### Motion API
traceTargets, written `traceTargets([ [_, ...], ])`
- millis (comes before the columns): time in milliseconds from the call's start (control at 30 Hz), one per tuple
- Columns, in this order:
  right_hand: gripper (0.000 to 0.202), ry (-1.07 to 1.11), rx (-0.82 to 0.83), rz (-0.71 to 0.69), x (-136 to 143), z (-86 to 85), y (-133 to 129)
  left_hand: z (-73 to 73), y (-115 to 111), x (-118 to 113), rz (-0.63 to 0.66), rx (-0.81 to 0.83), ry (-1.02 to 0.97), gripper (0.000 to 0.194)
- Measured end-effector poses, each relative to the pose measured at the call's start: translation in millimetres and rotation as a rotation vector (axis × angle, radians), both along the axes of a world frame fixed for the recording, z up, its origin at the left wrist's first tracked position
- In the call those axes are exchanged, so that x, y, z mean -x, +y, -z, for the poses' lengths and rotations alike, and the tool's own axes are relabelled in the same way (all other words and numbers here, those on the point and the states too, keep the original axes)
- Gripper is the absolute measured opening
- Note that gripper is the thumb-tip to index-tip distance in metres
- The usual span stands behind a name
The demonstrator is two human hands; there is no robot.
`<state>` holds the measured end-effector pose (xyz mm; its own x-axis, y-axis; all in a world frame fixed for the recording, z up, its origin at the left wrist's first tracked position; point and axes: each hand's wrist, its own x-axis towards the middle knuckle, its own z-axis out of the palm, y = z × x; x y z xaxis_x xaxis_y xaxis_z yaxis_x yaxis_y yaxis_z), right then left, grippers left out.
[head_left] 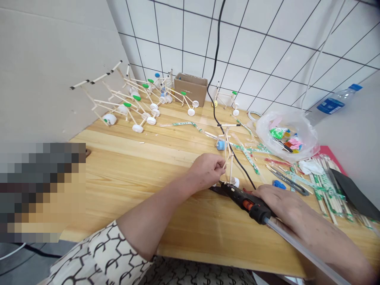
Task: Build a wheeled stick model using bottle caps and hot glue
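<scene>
My left hand (206,171) pinches the stick bicycle (228,152) upright; just beside it, my right hand (277,204) grips the glue gun (245,200), nozzle at its wheel.

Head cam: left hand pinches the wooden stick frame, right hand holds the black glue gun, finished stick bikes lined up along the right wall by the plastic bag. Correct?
One error. In the head view the finished wooden stick bikes with white cap wheels stand at the table's far left, by the cardboard sheet, not by the clear plastic bag. The left hand does pinch the wooden stick frame, and the right hand holds the black glue gun.
</scene>
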<state>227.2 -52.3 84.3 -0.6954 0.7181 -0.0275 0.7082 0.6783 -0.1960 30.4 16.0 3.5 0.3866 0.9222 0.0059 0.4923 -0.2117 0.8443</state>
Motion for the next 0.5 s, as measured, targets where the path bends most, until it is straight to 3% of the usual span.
traceTargets([
  [500,0.029,-0.014,0.015,-0.009,-4.8,2.6,1.1,0.3,-0.4,-0.4,-0.002,-0.007,0.003,0.015],
])
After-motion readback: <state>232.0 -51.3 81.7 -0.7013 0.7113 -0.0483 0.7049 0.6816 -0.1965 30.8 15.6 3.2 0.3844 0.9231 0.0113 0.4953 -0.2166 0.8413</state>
